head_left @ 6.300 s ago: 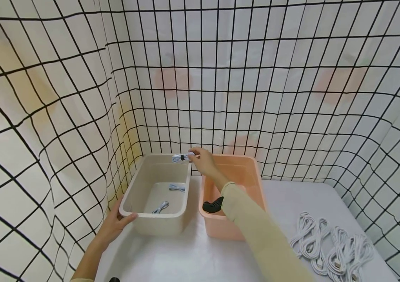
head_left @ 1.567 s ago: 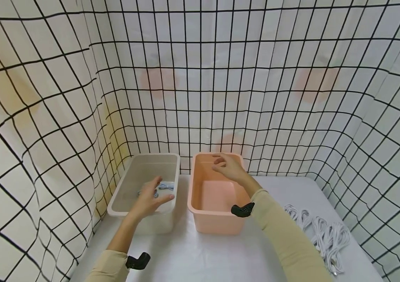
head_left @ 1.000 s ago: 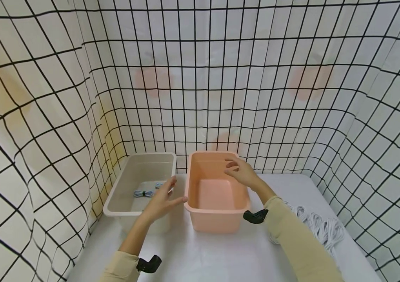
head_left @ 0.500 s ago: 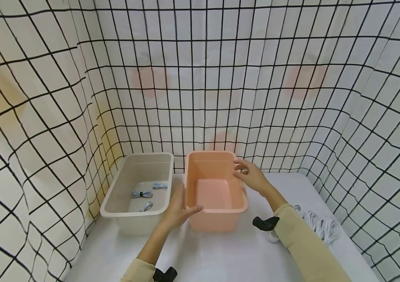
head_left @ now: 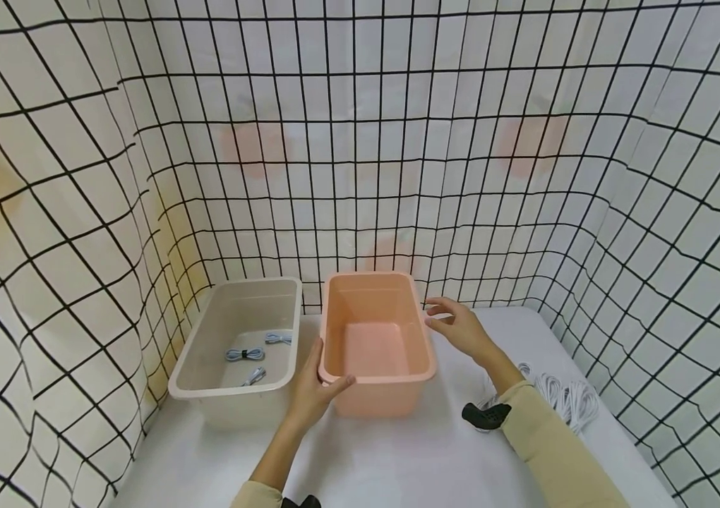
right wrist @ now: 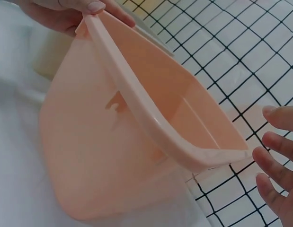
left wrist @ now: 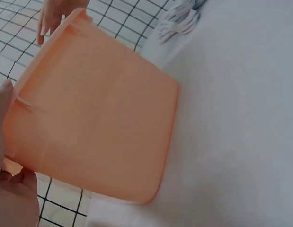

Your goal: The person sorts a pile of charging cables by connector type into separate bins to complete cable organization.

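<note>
Your left hand [head_left: 310, 391] grips the near-left corner of the peach bin [head_left: 375, 349]. Your right hand [head_left: 462, 331], fingers loosely parted, hovers beside its right rim.

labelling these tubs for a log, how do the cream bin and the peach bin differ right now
Colour: the cream bin is pale off-white, while the peach bin is orange-pink.
Contents: the cream bin holds three cable bundles; none shows in the peach bin.
Handling: the left hand grips the peach bin's rim; no hand holds the cream bin.
Shared: both are open-topped, with rounded corners.
</note>
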The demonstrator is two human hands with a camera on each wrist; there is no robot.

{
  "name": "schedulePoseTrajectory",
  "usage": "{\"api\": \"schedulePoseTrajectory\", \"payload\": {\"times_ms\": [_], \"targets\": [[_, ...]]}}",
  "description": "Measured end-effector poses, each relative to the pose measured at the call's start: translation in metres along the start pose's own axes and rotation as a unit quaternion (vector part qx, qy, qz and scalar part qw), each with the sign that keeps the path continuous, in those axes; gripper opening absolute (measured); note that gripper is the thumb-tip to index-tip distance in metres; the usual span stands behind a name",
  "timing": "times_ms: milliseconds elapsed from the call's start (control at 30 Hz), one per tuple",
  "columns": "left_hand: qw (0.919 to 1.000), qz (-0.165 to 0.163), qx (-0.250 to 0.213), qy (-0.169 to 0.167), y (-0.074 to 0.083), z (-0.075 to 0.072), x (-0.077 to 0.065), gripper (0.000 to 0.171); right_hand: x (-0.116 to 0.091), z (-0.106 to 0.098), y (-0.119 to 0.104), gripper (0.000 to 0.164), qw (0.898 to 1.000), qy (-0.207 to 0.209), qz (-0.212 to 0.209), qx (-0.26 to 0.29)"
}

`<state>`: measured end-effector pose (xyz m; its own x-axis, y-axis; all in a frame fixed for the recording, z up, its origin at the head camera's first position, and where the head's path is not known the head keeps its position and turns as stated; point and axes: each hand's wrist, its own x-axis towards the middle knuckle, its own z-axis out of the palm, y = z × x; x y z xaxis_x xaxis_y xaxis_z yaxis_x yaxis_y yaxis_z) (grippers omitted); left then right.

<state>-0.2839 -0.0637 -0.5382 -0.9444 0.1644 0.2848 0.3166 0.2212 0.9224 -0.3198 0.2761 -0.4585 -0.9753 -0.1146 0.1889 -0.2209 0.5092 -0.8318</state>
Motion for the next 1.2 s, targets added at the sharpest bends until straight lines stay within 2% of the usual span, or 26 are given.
{"api": "schedulePoseTrajectory", "payload": {"times_ms": [167,400,633,900,1200], "targets": [[0.9997,-0.006,-0.025,0.000,0.006,0.004,-0.001,0.107,-0.005,-0.004,0.006,0.052,1.000,0.006,-0.004,-0.002],[0.9975,-0.004,-0.071,-0.007,0.036,-0.005,-0.011,0.101,-0.019,-0.009,0.018,0.054,1.000,0.020,0.017,-0.011],[0.9971,-0.005,-0.076,0.007,0.037,-0.011,-0.015,0.100,-0.040,-0.014,0.038,0.049,0.998,0.056,0.024,-0.012],[0.9966,-0.011,-0.082,0.001,0.038,-0.009,-0.013,0.100,-0.078,-0.022,0.077,0.046,0.994,0.102,0.044,-0.016],[0.9975,-0.001,-0.070,-0.006,0.035,-0.003,-0.012,0.100,-0.120,-0.023,0.117,0.047,0.985,0.137,0.105,-0.022]]}}
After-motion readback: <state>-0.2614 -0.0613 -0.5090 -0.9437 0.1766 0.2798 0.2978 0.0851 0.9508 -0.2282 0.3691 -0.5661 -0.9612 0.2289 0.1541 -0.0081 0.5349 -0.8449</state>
